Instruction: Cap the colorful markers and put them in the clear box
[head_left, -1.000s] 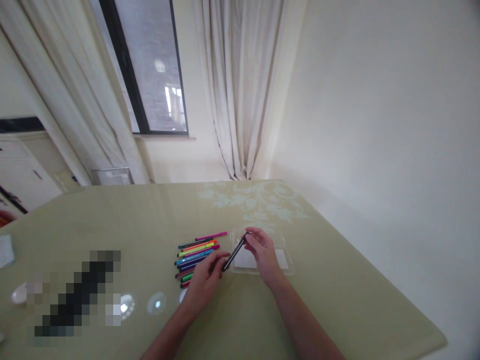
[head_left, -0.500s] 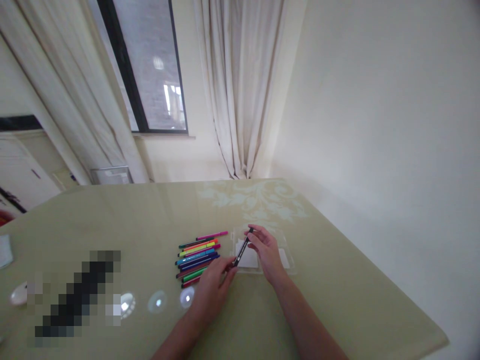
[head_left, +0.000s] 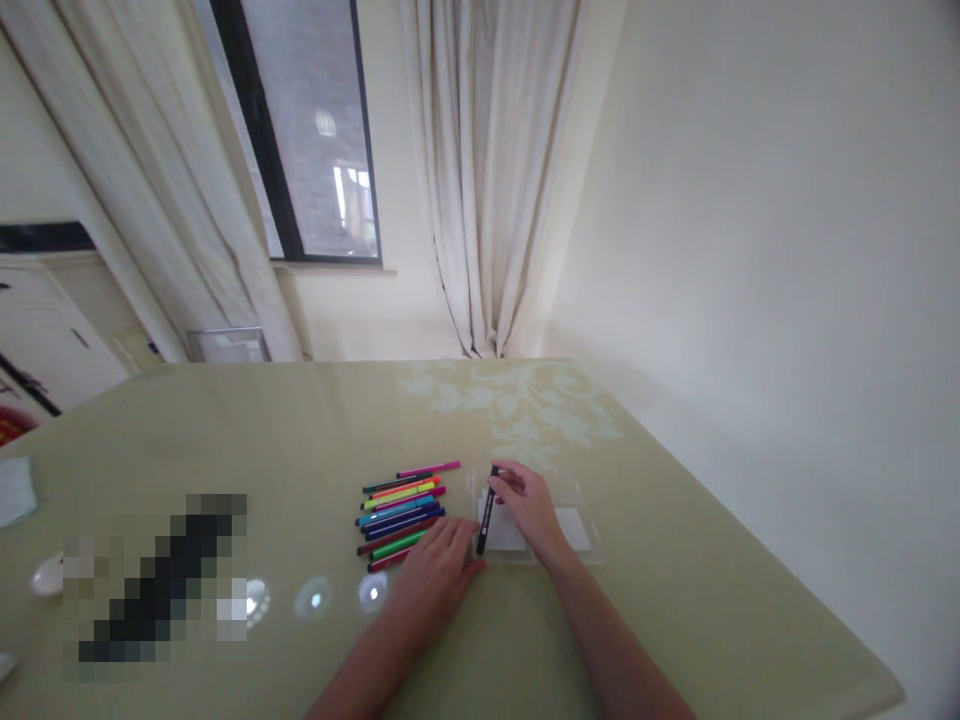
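Note:
A black marker [head_left: 487, 512] with small white print is pinched near its upper end by my right hand [head_left: 529, 505]. It slants over the left side of a clear plastic case [head_left: 592, 540], and its lower end is close to my left fingertips. My left hand [head_left: 442, 562] rests on the table with its fingers and thumb around the case's near left corner. White cards [head_left: 574, 530] lie in the case, partly covered by my right hand. Left of the case are several coloured markers [head_left: 401, 515] side by side, some partly behind my left hand. A pink marker [head_left: 429, 469] lies farthest back.
The pale green table [head_left: 300, 430] has a leaf pattern at its far right, and its right edge runs along the wall. A white rounded object [head_left: 49, 575] and a pale folded item [head_left: 15, 490] lie at the left. A pixelated dark patch covers part of the table.
My right hand has turned the black marker more upright and moved it slightly left. The left hand has let go of the marker's lower end and come down at the case's corner.

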